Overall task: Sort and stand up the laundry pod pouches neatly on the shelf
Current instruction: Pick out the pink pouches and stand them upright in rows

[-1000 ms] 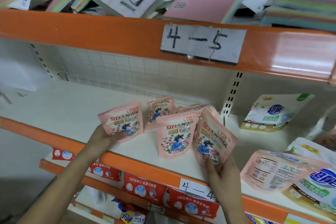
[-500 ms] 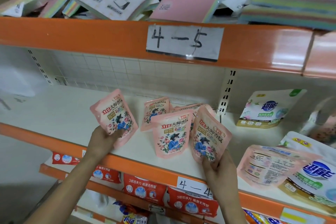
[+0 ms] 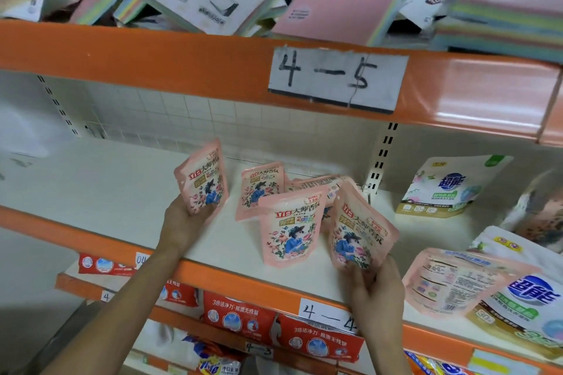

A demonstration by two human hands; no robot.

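White orange-edged shelf (image 3: 91, 186): left hand (image 3: 182, 222) fingers clamp a pink floral plastic pouch (image 3: 202, 179), now lifted for standing; right hand (image 3: 377, 289) fingers clamp a second pouch (image 3: 359, 231).

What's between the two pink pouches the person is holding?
Head view: two pink pouches, front pouch and back pouch, stand on the shelf between the held left pouch and right pouch; a fallen pouch lies behind.

Glossy plastic pouches (image 3: 289, 230), paper label (image 3: 335, 79)

Head camera, wide-angle, close, facing shelf (image 3: 106, 189) front, tilted slightly down.
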